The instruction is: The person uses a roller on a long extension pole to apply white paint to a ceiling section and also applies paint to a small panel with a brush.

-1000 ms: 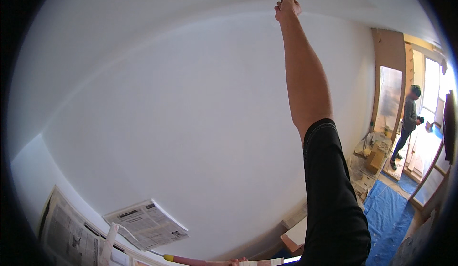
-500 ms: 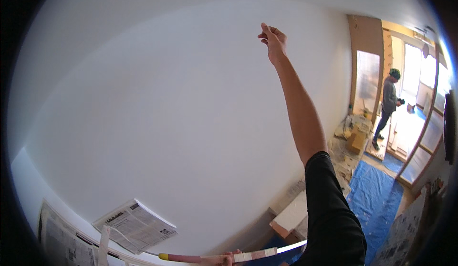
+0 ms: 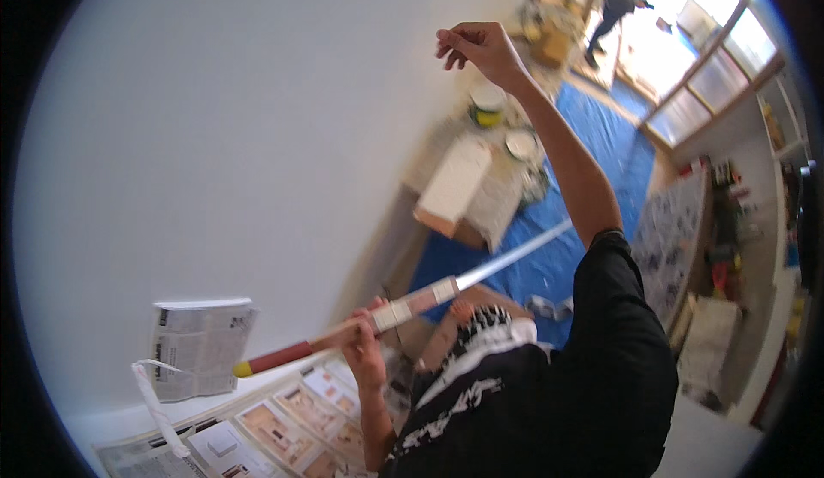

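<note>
Blue floor sheet [image 3: 614,143] partly behind long pole [image 3: 399,312]

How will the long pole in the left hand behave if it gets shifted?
The pole is probably stiff, as it runs straight past the left hand. Its pale far end may dip or swing, since the longer part extends beyond that grip.

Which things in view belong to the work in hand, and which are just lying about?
In use:
- long pole, gripped by the left hand
- right hand is raised; I can't tell if it holds anything

Apparently just lying about:
- folded newspaper
- tub
- blue sheet on the floor
</note>
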`<state>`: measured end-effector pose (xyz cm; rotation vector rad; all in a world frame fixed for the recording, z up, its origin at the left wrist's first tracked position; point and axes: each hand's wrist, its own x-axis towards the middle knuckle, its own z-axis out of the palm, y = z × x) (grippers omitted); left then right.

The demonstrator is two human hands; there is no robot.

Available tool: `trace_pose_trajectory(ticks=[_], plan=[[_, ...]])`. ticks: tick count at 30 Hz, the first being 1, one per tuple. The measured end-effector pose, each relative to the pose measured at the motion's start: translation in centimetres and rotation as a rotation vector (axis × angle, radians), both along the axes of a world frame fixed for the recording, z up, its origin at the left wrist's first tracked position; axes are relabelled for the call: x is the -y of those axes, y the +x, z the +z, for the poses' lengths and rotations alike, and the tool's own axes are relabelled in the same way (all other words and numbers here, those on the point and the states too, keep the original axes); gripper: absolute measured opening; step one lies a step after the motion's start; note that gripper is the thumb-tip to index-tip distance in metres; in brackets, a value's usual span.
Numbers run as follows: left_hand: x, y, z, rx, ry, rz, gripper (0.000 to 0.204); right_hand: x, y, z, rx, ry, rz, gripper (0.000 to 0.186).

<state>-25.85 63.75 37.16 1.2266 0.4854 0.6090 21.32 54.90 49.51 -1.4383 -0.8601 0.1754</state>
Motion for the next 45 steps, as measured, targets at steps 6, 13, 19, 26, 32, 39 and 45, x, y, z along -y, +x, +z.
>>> trace_pose_trajectory(ticks=[6, 13, 19, 26, 32, 39, 45], plan=[[0.2, -0.3, -2.2, -0.056, -0.044, -0.047, 0.027, 15.6, -0.9, -19.0, -0.15, -0.399, -0.371, 0.04], [1.3, 0.4, -3.5, -0.108, -0.043, -0.092, 0.029, 30.9, -3.6, -24.3, -0.277, -0.837, -0.665, 0.043], [2.6, 1.5, -3.5, -0.138, -0.009, -0.127, 0.032, 39.9, -3.8, -32.9, 0.029, -0.914, -0.906, 0.034], [4.3, 1.8, -5.1, -0.11, 0.019, -0.111, 0.03, 40.5, -11.6, -34.5, 0.106, -0.999, -0.723, 0.02], [5.0, 0.7, -6.2, -0.057, 0.073, -0.066, 0.034, 40.4, -13.0, -36.8, 0.223, -0.75, -0.644, 0.018], [8.9, 0.2, -10.7, 0.094, 0.05, -0.048, 0.032, 30.8, -11.6, -35.1, 0.18, -0.83, -0.369, 0.025], [13.7, 5.6, -17.2, 0.151, 0.046, -0.02, 0.031, 27.2, -6.7, -33.4, 0.355, -0.743, -0.123, 0.029]])
